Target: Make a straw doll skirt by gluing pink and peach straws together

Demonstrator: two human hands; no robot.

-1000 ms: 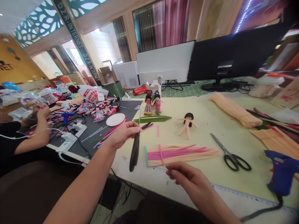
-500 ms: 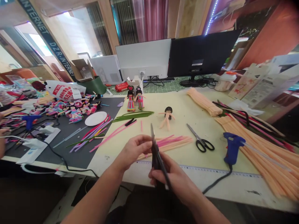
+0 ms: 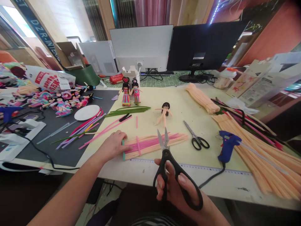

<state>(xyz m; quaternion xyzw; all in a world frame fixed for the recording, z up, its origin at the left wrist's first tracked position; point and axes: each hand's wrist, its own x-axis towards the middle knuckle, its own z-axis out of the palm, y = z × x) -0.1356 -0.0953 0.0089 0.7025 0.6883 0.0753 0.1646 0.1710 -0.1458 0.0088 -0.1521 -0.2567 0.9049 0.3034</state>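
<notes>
My right hand (image 3: 175,188) grips the black handles of a pair of scissors (image 3: 167,160); the blades point up and away, slightly apart, over the table's near edge. My left hand (image 3: 113,145) rests on the left end of a flat bundle of pink and peach pipe cleaners (image 3: 155,143), fingers curled against it near a teal stick. A small bare doll with black hair (image 3: 164,112) lies beyond the bundle. Two dressed dolls (image 3: 130,92) stand further back.
A second pair of scissors (image 3: 196,136) and a blue glue gun (image 3: 227,145) lie to the right. Peach pipe-cleaner stacks (image 3: 254,144) fill the right side. Green stems (image 3: 128,111), a white plate (image 3: 87,112), loose sticks and many dolls (image 3: 63,102) lie left. Two monitors (image 3: 169,47) stand behind.
The scissors passed from my left hand to my right, which now holds them by the handles. My left hand dropped onto the end of the pipe-cleaner bundle. The view swung right.
</notes>
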